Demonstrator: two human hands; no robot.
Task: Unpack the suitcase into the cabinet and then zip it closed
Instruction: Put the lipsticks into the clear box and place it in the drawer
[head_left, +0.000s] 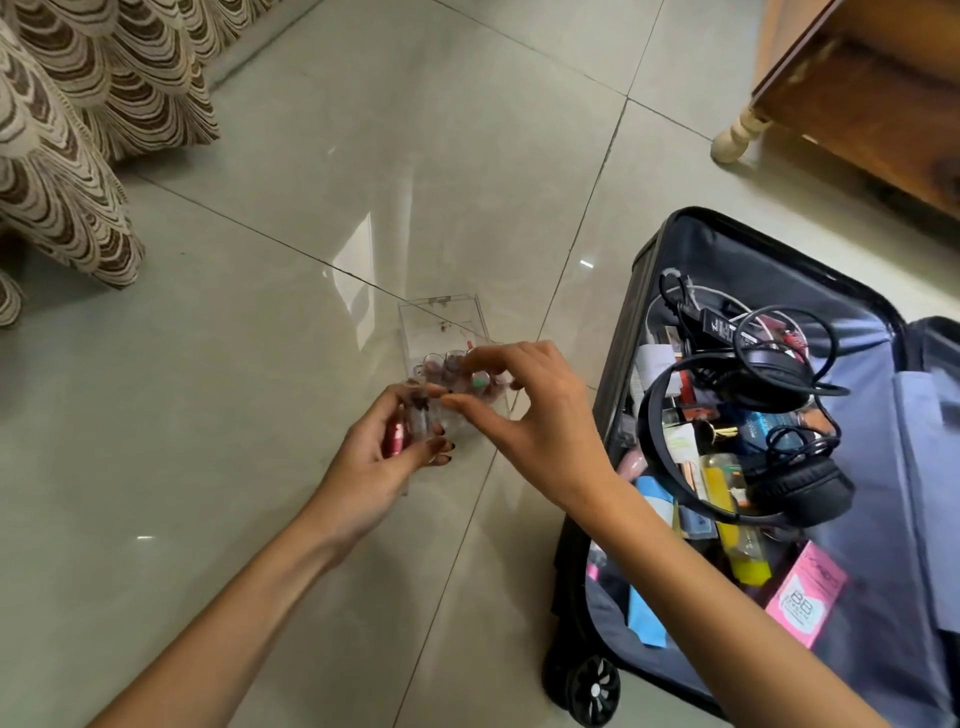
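Suitcase (878, 540) lies open and still full on the floor, near the cabinet (883, 104). Left hand (384, 457) grips a pink tube (397, 434), leaving the right hand (535, 421) free; its curled fingers (465, 402) pinch at small bottles (441, 364) in the clear box (447, 327).

Glossy pale grey-green floor tiles (260, 364) are seen across most of the view. Thin dark grout lines (602, 171) are crossed on them. A bright window-like reflection (356, 275) is caught mid-floor, and small white highlights (145, 538) are scattered near the left and centre. Patterned fabric (78, 104), cream with brown scalloped arcs, is hung in folds at upper left and is dropped down to the floor. A wooden furniture piece (883, 114), brown, worn at the edge, is cut off by the upper right corner; its kind cannot be told. It is stood on a cream turned leg (735, 136) on the tiles.
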